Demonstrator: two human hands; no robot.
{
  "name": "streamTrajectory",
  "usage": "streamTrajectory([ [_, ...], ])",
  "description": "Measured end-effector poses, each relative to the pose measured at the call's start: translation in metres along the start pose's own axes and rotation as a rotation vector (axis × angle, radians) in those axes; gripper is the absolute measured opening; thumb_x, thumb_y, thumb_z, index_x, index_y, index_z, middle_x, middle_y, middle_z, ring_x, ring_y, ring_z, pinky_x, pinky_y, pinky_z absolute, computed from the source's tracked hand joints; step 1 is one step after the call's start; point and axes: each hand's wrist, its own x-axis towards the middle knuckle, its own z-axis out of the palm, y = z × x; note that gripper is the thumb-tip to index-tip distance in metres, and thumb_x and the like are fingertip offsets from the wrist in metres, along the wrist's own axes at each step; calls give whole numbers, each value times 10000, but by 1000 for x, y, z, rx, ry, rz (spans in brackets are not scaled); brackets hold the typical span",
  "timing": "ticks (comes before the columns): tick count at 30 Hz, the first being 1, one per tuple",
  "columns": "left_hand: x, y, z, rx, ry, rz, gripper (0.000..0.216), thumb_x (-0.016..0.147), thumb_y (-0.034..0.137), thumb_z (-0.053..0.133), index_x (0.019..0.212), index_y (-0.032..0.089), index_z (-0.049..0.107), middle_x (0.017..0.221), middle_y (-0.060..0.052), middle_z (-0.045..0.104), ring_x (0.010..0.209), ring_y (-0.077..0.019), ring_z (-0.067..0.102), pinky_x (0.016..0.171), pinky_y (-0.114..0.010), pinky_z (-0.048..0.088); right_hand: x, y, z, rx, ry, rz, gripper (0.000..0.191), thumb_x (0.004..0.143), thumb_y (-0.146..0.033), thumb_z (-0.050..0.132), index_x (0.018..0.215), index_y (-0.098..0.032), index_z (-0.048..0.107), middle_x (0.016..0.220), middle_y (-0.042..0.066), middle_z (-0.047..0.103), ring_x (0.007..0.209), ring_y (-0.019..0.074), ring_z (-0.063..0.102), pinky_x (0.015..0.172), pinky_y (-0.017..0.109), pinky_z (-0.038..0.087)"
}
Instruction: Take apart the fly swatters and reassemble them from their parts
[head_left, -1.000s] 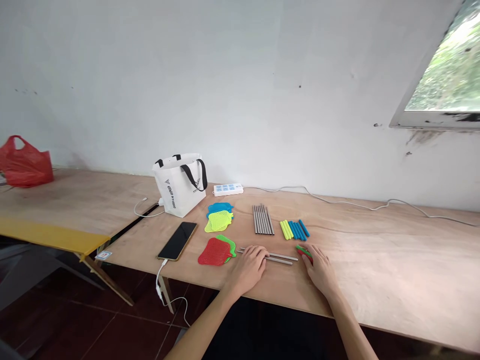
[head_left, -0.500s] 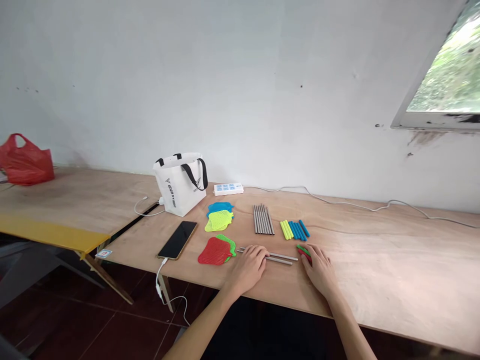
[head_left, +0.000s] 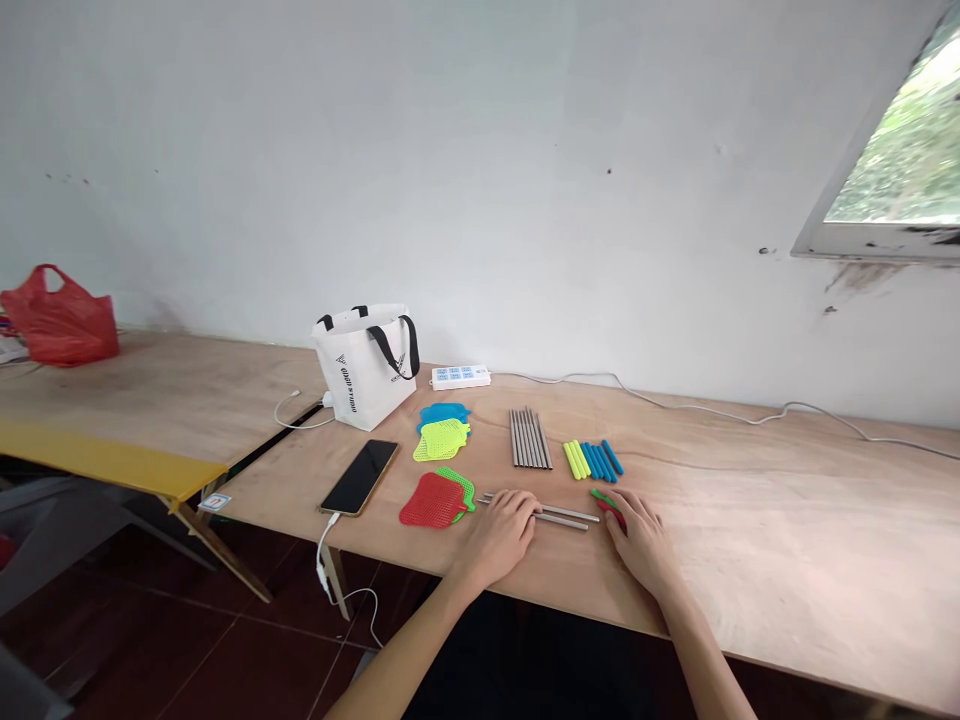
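Note:
My left hand (head_left: 505, 532) lies palm down across two thin metal rods (head_left: 564, 518), fingers loosely extended over them. Left of it are a red perforated fly swatter head (head_left: 430, 501) and a green one (head_left: 465, 484) partly beneath it. My right hand (head_left: 641, 532) rests palm down over a green handle tube (head_left: 602, 497) and a red one (head_left: 618, 516), mostly hidden by its fingers. Farther back lie a row of metal rods (head_left: 529, 438), yellow tubes (head_left: 577, 460), blue tubes (head_left: 601, 460), and yellow (head_left: 441, 441) and blue (head_left: 444, 412) swatter heads.
A phone (head_left: 360, 477) with a white cable lies at the left, before a white tote bag (head_left: 365, 367). A power strip (head_left: 460, 377) sits by the wall, its cord (head_left: 679, 403) running right. A red plastic bag (head_left: 64, 318) stands on the adjoining table (head_left: 187, 385).
The view has shifted slightly, so the scene sits a little farther right. Both hands stay in place over the same rods and tubes.

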Motion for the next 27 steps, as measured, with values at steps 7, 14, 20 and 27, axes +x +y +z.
streamTrajectory([
  [7, 0, -1, 1, 12, 8, -4, 191, 992, 129, 487, 1107, 241, 589, 1187, -24, 662, 1141, -215, 597, 1018, -378, 465, 0, -1, -1, -18, 5, -24, 416, 984, -321, 354, 1284, -304, 640, 1307, 56, 653, 1236, 263, 560, 945, 430, 462],
  [14, 0, 0, 0, 1, 14, -5, 186, 992, 126, 496, 1102, 244, 587, 1164, -21, 666, 1123, -213, 607, 1011, -372, 464, 1, 1, 1, -41, 10, 31, 333, 966, -355, 374, 1200, -254, 588, 1165, 88, 684, 1157, 274, 596, 927, 423, 447],
  [20, 0, -1, 1, -21, -20, -61, 133, 1009, 221, 560, 1137, 254, 574, 1150, -15, 652, 1107, -219, 603, 962, -357, 472, 1, 1, 2, -32, 30, 64, 252, 966, -420, 393, 1038, -269, 582, 1139, 74, 677, 1115, 267, 606, 877, 397, 444],
  [27, 0, -4, 1, -2, -62, -97, 148, 1000, 351, 617, 1111, 253, 622, 1112, -29, 614, 1078, -236, 567, 939, -381, 455, 0, -2, 0, -32, 36, 48, 290, 967, -416, 405, 1066, -279, 642, 1234, 63, 658, 1168, 266, 590, 879, 414, 451],
])
